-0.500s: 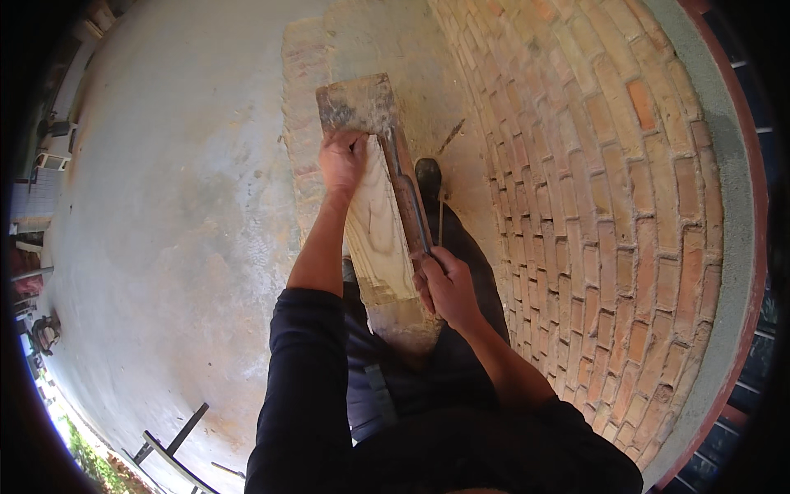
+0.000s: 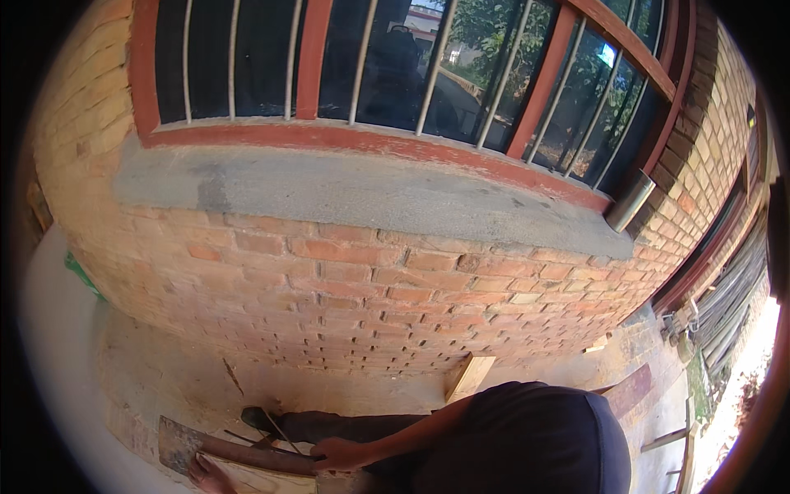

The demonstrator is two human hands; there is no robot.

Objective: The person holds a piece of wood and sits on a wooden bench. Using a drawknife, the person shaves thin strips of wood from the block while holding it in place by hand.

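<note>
A pale wooden board lies low in the picture, cut off by the bottom edge. My left hand, fingers curled, grips its far end, partly out of the picture. Past that hand, a dark, stained bench end sticks out. Along the board's side runs a long brown strip with a thin dark bar; its exact kind is unclear. My right hand is closed around the near end of that strip. My shoe rests beside the bench.
A brick wall rises ahead to a grey sill and a barred, red-framed window. A shiny metal cylinder stands on the sill. A wood piece leans by the wall; long poles lie at far right.
My view has swung right and up, toward the wall and window. The board and both hands now appear at the lower left. Both hands keep their places on the work.
</note>
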